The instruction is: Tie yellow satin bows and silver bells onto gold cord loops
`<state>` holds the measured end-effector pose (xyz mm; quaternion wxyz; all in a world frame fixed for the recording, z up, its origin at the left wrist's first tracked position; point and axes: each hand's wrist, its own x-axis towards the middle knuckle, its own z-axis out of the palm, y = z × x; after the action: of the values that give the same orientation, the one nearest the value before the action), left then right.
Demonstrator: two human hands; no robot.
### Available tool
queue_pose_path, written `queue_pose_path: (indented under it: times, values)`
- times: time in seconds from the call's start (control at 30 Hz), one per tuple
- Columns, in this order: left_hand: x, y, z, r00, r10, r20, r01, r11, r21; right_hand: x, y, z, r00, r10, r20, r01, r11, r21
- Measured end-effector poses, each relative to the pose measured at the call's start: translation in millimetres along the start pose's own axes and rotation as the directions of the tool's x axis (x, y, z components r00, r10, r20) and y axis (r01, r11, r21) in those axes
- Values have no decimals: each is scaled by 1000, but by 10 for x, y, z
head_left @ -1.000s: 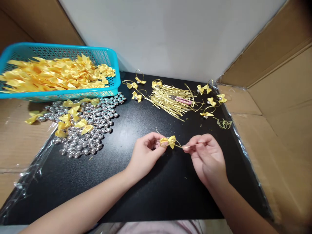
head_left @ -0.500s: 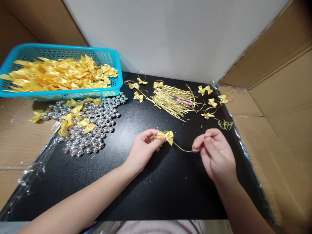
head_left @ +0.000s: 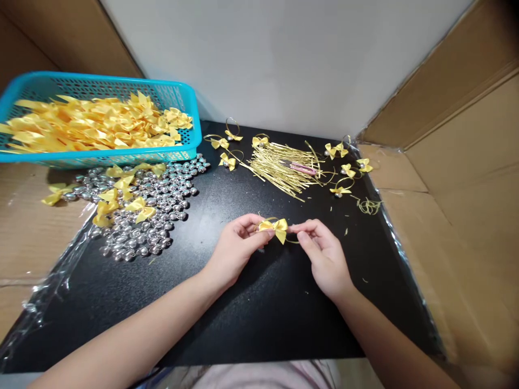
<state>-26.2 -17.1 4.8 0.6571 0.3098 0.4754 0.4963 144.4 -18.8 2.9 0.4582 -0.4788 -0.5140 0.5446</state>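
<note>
Above the middle of the black table, my left hand [head_left: 239,243] is closed, pinching a yellow satin bow [head_left: 279,229] between thumb and fingers. A thin gold tie [head_left: 292,241] runs from the bow toward my right hand [head_left: 324,256]. That hand is closed just right of the bow, its fingertips almost at the ribbon and the tie's end between or behind them. Whether a silver bead hangs on this bow is hidden by my left fingers. Beyond my hands lies a heap of gold ties [head_left: 279,170] with pink-handled snips [head_left: 303,169] on top.
A blue basket [head_left: 101,156] full of yellow bows stands at the back left. Silver beads [head_left: 141,235] spread before it, with several loose bows on them. Bows with looped ties [head_left: 347,170] lie around the gold heap. Cardboard [head_left: 458,178] and a white panel [head_left: 284,65] border the table.
My right hand has moved left, close up to the bow, and the visible stretch of gold tie between the hands is shorter. My left hand stays about where it was, still holding the bow.
</note>
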Motion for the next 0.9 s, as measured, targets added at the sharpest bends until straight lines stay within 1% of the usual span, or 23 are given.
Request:
queue_pose_path:
  times: [0.03,0.1,0.2,0.27,0.33,0.4,0.5,0.57,0.63,0.73,0.9]
  values:
    - [-1,2,0,1000,-3,6,3,1000,-3,1,9,12,1000,-12,3,12,1000,5]
    - [-1,5,1,1000,-4,3,4,1000,0,1,30,25,999,3,35,-5,998,55]
    - [3,12,0,999,8,-35,-8,1000,17,-5,42,23,996,33,88,-49,982,183]
    - [9,16,-1,998,14,-59,-12,1000,23,-15,26,16,994,21,110,-52,958,283]
    - [16,18,-1,998,16,-68,-15,1000,22,-26,3,6,991,-5,133,-41,937,347]
    - [21,16,0,997,17,-71,-16,1000,19,-37,-7,-8,991,-45,123,-2,933,361]
    - [21,10,4,997,16,-74,-15,1000,17,-49,16,-32,992,-117,46,98,947,305]
    - [16,9,9,998,10,-67,-9,1000,19,-52,37,-39,986,-156,51,137,954,266]
    - [10,12,15,999,-5,-50,7,1000,28,-47,42,-32,979,-167,117,131,955,268]
    - [4,20,25,999,-27,-36,28,999,39,-33,12,-9,966,-155,209,78,938,338]
    - [10,23,37,997,-41,-59,42,999,25,-40,-54,7,959,-133,248,12,900,436]
